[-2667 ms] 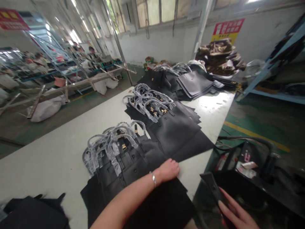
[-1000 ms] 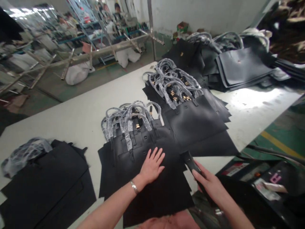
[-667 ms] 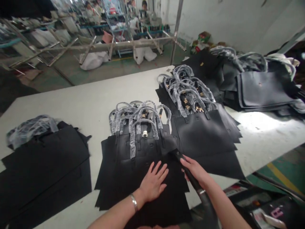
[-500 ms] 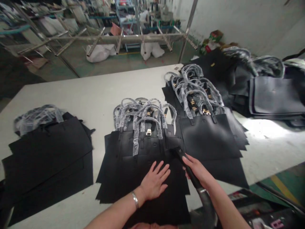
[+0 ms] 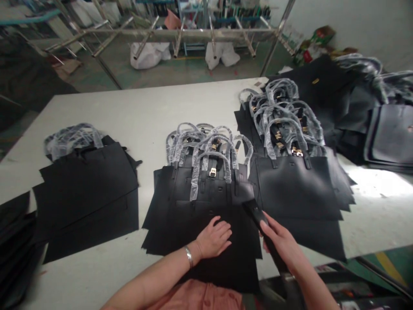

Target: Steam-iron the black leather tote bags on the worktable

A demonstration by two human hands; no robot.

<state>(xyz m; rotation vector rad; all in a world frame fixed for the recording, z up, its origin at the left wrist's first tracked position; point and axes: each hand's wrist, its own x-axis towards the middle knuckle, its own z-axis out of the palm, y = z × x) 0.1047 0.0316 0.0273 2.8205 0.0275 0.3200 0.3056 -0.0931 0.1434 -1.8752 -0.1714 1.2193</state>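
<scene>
On the bag stack (image 5: 206,224), left hand (image 5: 214,238) flat; right hand (image 5: 279,241) grips nozzle (image 5: 254,213).

4 stacks of black bag panels on 1 white table (image 5: 129,107): left stack (image 5: 87,189), middle stack (image 5: 200,206), right stack (image 5: 290,185), far-right heap (image 5: 371,116). 2 hands: left hand (image 5: 213,238), right hand (image 5: 280,242). 1 black nozzle (image 5: 258,215). 1 bracelet (image 5: 189,256).

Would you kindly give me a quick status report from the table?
Left hand flat on middle bag stack. Right hand gripping black nozzle, tip at the stack's right edge. Nothing in the way.
</scene>
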